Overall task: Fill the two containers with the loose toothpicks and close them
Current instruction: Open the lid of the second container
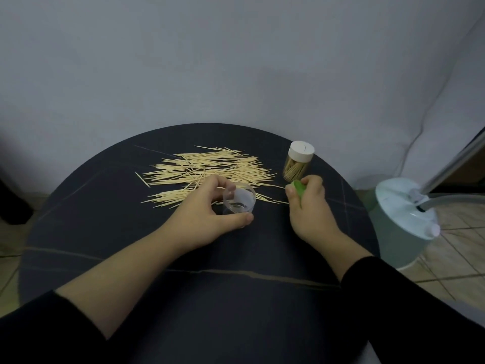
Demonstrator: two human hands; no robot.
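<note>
Head: green lid [299, 189] half-hidden by right fingers [314, 183]

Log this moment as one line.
left hand: grips open clear plastic container | right hand: grips green lid | white-capped clear jar: holds toothpicks, closed | loose wooden toothpicks: on dark round table

Capped jar [299, 161] flanks the toothpick pile [210, 170] on the right; left approach open

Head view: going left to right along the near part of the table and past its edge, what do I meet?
Left hand holding the clear open container → right hand gripping the green lid → pale green appliance on the floor.
</note>
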